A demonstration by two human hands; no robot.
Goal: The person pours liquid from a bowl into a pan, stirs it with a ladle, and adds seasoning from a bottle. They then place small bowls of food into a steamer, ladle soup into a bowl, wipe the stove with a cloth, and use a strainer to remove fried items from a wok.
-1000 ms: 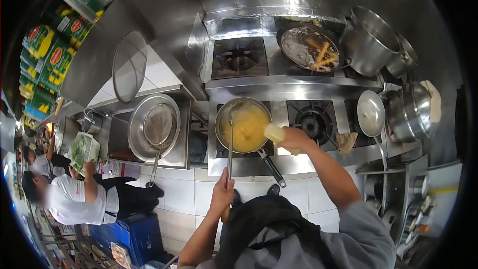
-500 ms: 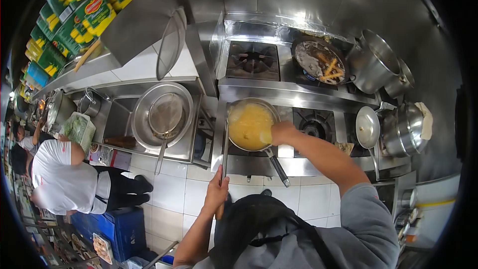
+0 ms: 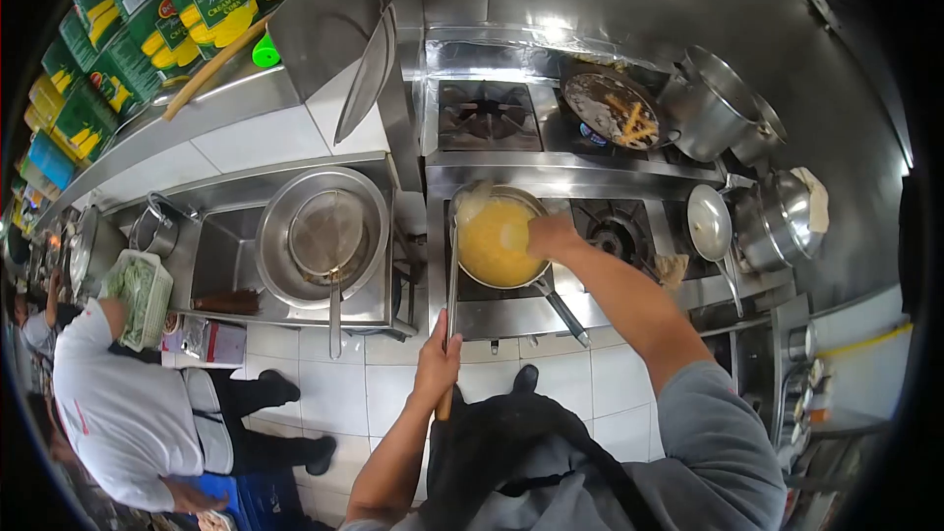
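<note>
A frying pan [image 3: 498, 280] of yellow liquid sits on the front left burner, its dark handle [image 3: 568, 321] pointing toward me. My left hand [image 3: 436, 366] is wrapped round a long-handled metal utensil [image 3: 453, 280] with a wooden end. Its shaft runs up past the pan's left side, and a pale, blurred shape shows at the far left rim. Over the right part of the pan, my right hand [image 3: 553, 237] is closed, with a pale blurred spot beside it in the yellow liquid. What these fingers hold I cannot make out.
Behind, a dark pan [image 3: 590, 103] holds browned sticks in oil beside tall pots [image 3: 703, 108]. A ladle [image 3: 709, 226] lies to the right. Left, a strainer [image 3: 326, 236] rests in a steel bowl [image 3: 277, 280] by the sink. A co-worker [image 3: 128, 413] stands beyond, near a basket of greens [image 3: 147, 310].
My right hand has moved up along the pan's right side. A pale shape now shows at the far left rim. The co-worker has shifted, an arm now at the greens. The view has shifted slightly.
</note>
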